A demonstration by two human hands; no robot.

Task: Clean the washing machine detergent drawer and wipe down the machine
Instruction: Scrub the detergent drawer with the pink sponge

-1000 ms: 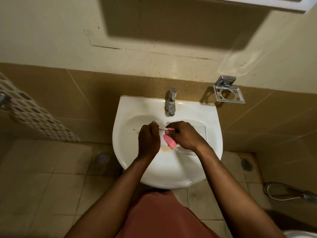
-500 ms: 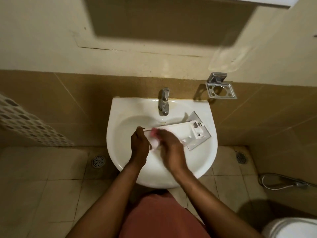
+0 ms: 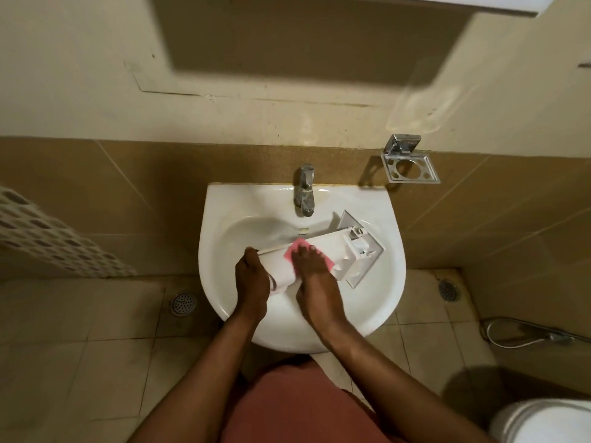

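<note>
The white detergent drawer (image 3: 358,251) lies slanted across the white sink (image 3: 377,308), its front panel at the right. My left hand (image 3: 252,276) grips the drawer's left end. My right hand (image 3: 315,273) presses a pink sponge (image 3: 295,249) flat on the drawer's side, fingers spread over it. The washing machine is not in sight.
A chrome tap (image 3: 305,191) stands at the sink's back, with no water seen running. A metal soap holder (image 3: 409,164) hangs on the tiled wall at right. Floor drains (image 3: 182,303) sit either side. A hose (image 3: 527,334) and a white toilet (image 3: 543,422) are at lower right.
The drawer has swung so its front panel shows at the right. My right hand has turned and slid the pink sponge up along the drawer's side. The camera has shifted right.
</note>
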